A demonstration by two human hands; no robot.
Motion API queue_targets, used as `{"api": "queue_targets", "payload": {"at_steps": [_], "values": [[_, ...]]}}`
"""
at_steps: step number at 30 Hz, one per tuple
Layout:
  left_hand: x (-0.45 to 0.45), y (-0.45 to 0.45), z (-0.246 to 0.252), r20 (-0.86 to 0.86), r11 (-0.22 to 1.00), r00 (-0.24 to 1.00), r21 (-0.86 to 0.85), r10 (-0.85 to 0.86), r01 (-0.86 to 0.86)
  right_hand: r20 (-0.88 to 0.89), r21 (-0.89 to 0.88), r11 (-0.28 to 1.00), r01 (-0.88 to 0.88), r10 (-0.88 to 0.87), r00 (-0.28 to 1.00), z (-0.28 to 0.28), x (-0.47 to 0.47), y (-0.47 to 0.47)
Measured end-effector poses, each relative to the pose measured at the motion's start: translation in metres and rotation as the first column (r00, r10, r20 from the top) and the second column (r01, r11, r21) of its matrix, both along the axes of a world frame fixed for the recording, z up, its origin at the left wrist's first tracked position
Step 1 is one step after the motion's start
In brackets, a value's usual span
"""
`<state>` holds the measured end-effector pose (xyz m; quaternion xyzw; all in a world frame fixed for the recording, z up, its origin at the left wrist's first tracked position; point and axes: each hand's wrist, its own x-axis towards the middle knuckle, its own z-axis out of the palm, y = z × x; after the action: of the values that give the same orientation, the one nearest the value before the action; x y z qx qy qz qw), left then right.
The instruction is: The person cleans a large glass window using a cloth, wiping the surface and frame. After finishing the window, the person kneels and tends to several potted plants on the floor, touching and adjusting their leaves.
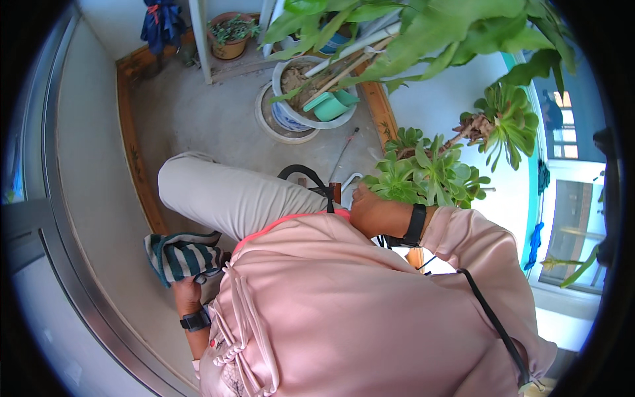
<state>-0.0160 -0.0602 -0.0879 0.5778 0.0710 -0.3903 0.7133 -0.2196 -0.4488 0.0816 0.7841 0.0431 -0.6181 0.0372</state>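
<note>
My left hand (pixel 187 290) is at the lower left, beside my body. It is closed around a bunched cloth (pixel 181 257) with dark green and pale grey stripes. My right hand (pixel 364 211) rests near my waist, close to the rosettes of a succulent plant (pixel 439 173). Its fingers are partly hidden, so what it touches there is unclear. Just past that hand is the bent end of a white metal rod (pixel 351 179). A black strap (pixel 310 171) loops up beside my trouser leg (pixel 238 191).
A blue-and-white planter (pixel 290 116) with soil stands ahead, a green scoop (pixel 331 105) lying in it. Large leaves (pixel 446 34) overhang the upper right. Behind is a terracotta pot (pixel 230 47) by a white post (pixel 200 42). A wall with window frame (pixel 54 164) runs along the left.
</note>
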Motion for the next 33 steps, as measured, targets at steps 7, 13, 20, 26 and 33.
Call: {"api": "queue_targets", "payload": {"at_steps": [7, 13, 20, 26, 33], "values": [[0.008, -0.012, 0.023, 0.056, 0.981, 0.998, 0.192, -0.034, 0.023, 0.091, 0.049, 0.995, 0.088, -0.092, 0.992, 0.002, -0.009, -0.004], [0.002, -0.036, 0.043, 0.036, 0.97, 0.996, 0.232, -0.087, 0.076, 0.04, 0.064, 0.964, 0.258, -0.261, 0.965, 0.02, -0.001, -0.008], [0.051, -0.075, 0.036, 0.031, 0.938, 0.955, 0.203, -0.294, 0.282, 0.082, 0.058, 0.973, 0.224, -0.228, 0.97, 0.002, -0.012, -0.018], [0.082, -0.093, 0.06, 0.22, 0.954, 0.933, 0.159, -0.285, 0.254, 0.121, 0.021, 0.981, 0.195, -0.196, 0.973, -0.012, -0.005, -0.027], [0.083, -0.088, 0.077, 0.209, 0.989, 0.968, 0.069, -0.143, 0.131, 0.153, 0.058, 0.952, 0.302, -0.307, 0.939, -0.01, -0.007, -0.026]]}}
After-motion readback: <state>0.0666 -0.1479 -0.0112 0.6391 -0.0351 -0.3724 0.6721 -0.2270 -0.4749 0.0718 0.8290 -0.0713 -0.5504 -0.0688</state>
